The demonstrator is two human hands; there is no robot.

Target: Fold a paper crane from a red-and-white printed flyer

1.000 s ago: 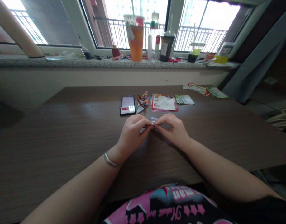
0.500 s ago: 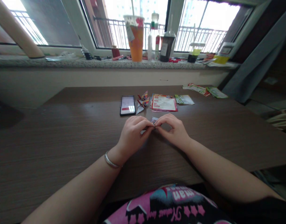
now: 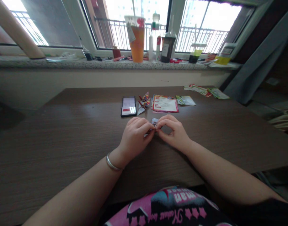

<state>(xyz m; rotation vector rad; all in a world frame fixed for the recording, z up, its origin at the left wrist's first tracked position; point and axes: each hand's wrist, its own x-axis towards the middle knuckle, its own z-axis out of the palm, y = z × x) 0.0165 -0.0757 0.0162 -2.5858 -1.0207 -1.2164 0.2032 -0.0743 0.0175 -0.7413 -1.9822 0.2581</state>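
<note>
Between my fingertips is a small piece of folded printed paper (image 3: 154, 120), mostly hidden by the fingers. My left hand (image 3: 136, 134) pinches it from the left, thumb and forefinger pressed together. From the right, my right hand (image 3: 173, 130) pinches it too, its thumb and forefinger making a ring. The fingertips of both hands meet over the dark wooden table (image 3: 87, 144). Just beyond my hands lie folded paper shapes (image 3: 144, 103) with coloured print, beside a phone (image 3: 129, 106) with a lit screen.
A stack of red-edged printed sheets (image 3: 165, 104) lies behind my hands, with green-edged papers (image 3: 185, 100) beside it. More papers (image 3: 199, 90) rest at the table's far right. Along the windowsill stand an orange drink cup (image 3: 137, 44), a dark cup (image 3: 167, 48) and bottles (image 3: 154, 44).
My fingertips have shifted slightly on the paper, and a bit more of it shows beside my left fingers. My right hand has moved a little left. The things on the table have stayed put.
</note>
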